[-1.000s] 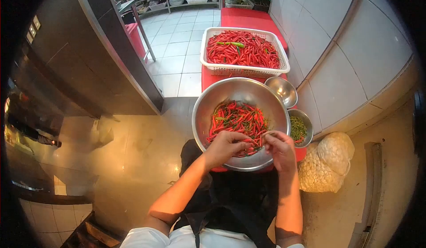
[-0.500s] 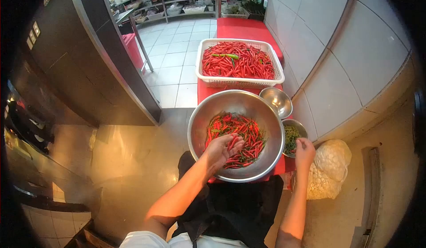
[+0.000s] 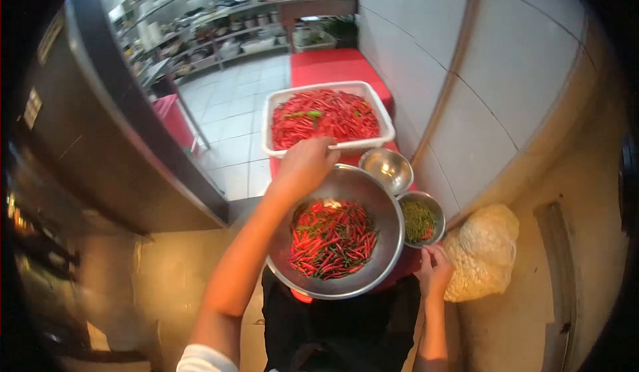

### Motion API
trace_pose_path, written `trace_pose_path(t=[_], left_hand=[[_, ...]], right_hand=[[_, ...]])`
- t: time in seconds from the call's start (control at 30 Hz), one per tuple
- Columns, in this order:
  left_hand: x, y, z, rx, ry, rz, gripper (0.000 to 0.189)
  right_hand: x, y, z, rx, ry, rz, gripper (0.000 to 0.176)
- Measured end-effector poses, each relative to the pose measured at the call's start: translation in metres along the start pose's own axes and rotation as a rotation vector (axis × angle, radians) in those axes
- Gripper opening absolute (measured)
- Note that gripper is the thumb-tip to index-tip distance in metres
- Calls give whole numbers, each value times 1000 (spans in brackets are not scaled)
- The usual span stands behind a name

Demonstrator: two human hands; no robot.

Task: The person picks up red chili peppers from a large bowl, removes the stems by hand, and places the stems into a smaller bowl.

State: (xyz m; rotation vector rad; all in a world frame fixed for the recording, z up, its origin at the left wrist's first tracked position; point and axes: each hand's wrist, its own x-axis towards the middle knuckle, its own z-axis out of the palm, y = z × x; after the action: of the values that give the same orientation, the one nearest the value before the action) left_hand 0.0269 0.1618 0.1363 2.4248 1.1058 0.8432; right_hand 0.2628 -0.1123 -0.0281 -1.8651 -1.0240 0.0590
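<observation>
My left hand (image 3: 307, 167) is above the far rim of the large steel bowl (image 3: 393, 252), close to the near edge of the white basket (image 3: 267, 129). Its back faces me, the fingers curl inward, and whatever they hold is hidden. Red chilies with green stems (image 3: 333, 242) lie inside the large bowl. My right hand (image 3: 436, 271) is pinched just below a small steel bowl (image 3: 442, 220) of green chili stems (image 3: 418, 222); anything between its fingertips is too small to name. Red chilies (image 3: 326, 109) heap up in the basket, with a longer green one on top.
Another small steel bowl (image 3: 387, 171) stands between the basket and the stem bowl. The red bench (image 3: 333, 69) runs along a tiled wall (image 3: 413, 52). A bag of pale pieces (image 3: 486, 252) rests on the floor at right. Shelves (image 3: 233, 45) with containers stand at the back.
My left hand, which was palm up with red chilies over the large bowl, has moved forward to the basket's near edge and turned over. My right hand has drawn back slightly from the stem bowl.
</observation>
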Motion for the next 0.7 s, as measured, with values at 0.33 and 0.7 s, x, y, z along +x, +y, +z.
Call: trace_pose_path(t=[0.33,0.7], left_hand=[[-108,231,-96,636,-169,780,13],[-99,270,-133,561,-515,1140,20]], right_hand=[[4,-105,15,88,-36,-217,9],[-25,-94,27,89,-107,-337,10]])
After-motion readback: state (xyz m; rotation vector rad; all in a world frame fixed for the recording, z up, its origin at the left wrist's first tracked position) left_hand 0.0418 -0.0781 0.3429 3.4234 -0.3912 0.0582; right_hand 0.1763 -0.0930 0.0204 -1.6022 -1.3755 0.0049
